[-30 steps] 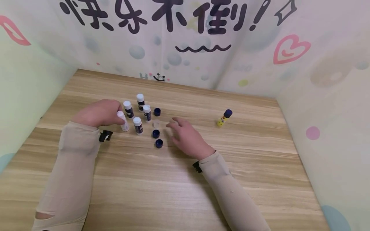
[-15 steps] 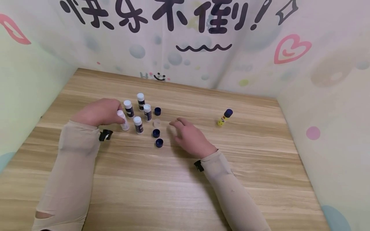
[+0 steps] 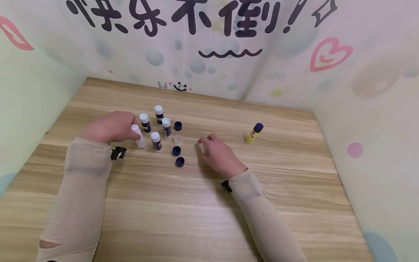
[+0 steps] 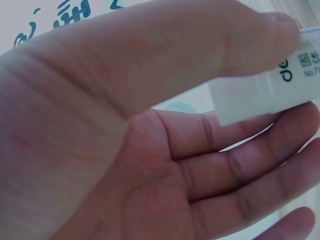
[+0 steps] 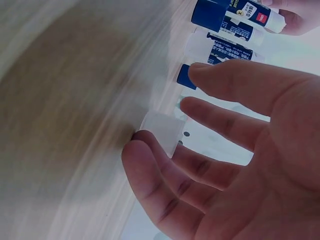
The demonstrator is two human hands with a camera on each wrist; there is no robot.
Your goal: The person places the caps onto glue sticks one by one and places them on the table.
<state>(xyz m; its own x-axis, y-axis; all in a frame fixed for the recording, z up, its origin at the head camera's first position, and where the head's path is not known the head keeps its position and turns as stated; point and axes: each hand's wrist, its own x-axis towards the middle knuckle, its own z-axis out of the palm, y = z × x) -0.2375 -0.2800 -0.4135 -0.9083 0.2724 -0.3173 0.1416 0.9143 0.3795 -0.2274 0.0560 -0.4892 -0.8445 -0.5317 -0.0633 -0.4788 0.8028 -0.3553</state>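
My left hand point(image 3: 111, 127) pinches a white glue stick point(image 3: 139, 140) that stands upright on the table. In the left wrist view, the thumb lies along one side of its white body point(image 4: 245, 100), with fingers on the other. My right hand point(image 3: 217, 154) hovers to the right of the caps, its fingers loosely bent and holding nothing. Nearest it is a translucent cap point(image 3: 177, 139), which shows behind the fingers in the right wrist view. Dark blue caps stand around that one: one behind point(image 3: 178, 126) and two in front point(image 3: 176, 151).
Several dark-labelled glue sticks point(image 3: 156, 142) with white tops stand upright between the left hand and the caps. Farther right, a yellow glue stick point(image 3: 252, 136) with a dark blue cap stands alone. Walls with printed drawings border the wooden table point(image 3: 183, 214).
My right hand has drawn back a little to the right, away from the caps. The left hand keeps its place on the white glue stick.
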